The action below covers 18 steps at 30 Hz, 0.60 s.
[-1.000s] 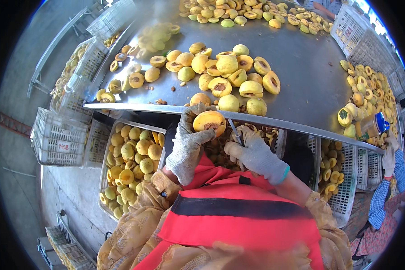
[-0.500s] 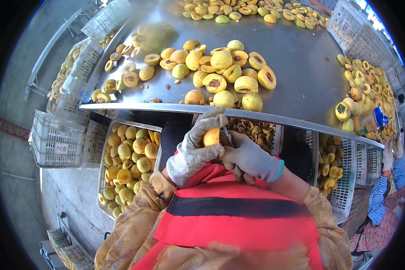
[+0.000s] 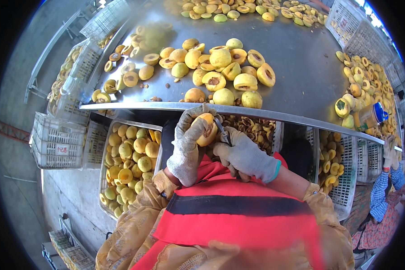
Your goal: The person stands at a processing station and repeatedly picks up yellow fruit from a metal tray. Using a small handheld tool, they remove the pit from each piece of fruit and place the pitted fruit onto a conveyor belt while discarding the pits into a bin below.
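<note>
My left hand [image 3: 183, 146], in a pale grey work glove, holds a yellow peach half [image 3: 206, 130] just in front of the table's near edge, its cut face turned to the right. My right hand [image 3: 248, 155], gloved too, is closed around a small metal pitting tool [image 3: 221, 128]. The tool's end is at the cut side of the peach; whether it is inside the flesh I cannot tell. Beyond my hands, a heap of peach halves [image 3: 221, 58] lies on the metal table [image 3: 297, 76], some showing brown pit hollows.
Left of my lap stands a crate [image 3: 137, 123] of yellow peach halves. Brown pits and scraps [image 3: 252, 130] fill a container under the table edge. A blue-lidded jar [image 3: 371, 117] lies among more halves at right. Near it is another person's gloved hand [image 3: 390, 153].
My left hand has tilted upright and turned the peach so more of its cut side shows. The right hand and tool have shifted slightly left.
</note>
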Motion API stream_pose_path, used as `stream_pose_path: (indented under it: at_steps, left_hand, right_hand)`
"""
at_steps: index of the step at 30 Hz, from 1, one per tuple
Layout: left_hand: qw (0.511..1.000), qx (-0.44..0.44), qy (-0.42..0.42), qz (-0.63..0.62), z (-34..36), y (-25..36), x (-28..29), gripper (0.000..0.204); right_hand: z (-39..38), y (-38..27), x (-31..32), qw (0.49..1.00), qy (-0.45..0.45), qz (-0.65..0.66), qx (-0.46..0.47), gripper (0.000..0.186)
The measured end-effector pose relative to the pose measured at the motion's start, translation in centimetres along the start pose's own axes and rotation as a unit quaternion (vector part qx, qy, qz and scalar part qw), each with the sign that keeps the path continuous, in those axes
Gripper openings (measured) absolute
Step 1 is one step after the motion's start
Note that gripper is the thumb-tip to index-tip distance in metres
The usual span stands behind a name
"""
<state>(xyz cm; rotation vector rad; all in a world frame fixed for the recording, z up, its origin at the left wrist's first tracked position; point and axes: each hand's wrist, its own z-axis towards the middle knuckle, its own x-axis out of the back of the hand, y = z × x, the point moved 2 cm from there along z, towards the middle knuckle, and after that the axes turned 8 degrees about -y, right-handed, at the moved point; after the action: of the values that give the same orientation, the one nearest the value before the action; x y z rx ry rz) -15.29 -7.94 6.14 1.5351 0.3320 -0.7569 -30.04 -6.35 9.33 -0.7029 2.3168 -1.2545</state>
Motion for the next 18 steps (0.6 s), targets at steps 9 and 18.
stream_pose_path:
  at_steps: [9, 18]
  left_hand:
    - [0.986, -0.084, 0.018, 0.142, 0.2, -0.6, 0.8, 0.04]
    - [0.983, -0.022, 0.102, 0.152, 1.0, -0.4, -0.3, 0.022]
  right_hand:
    - [0.0, -0.8, -0.8, 1.0, -0.02, 0.015, -0.016, 0.03]
    - [1.3, 0.3, -1.1, 0.998, -0.039, 0.057, 0.003, 0.024]
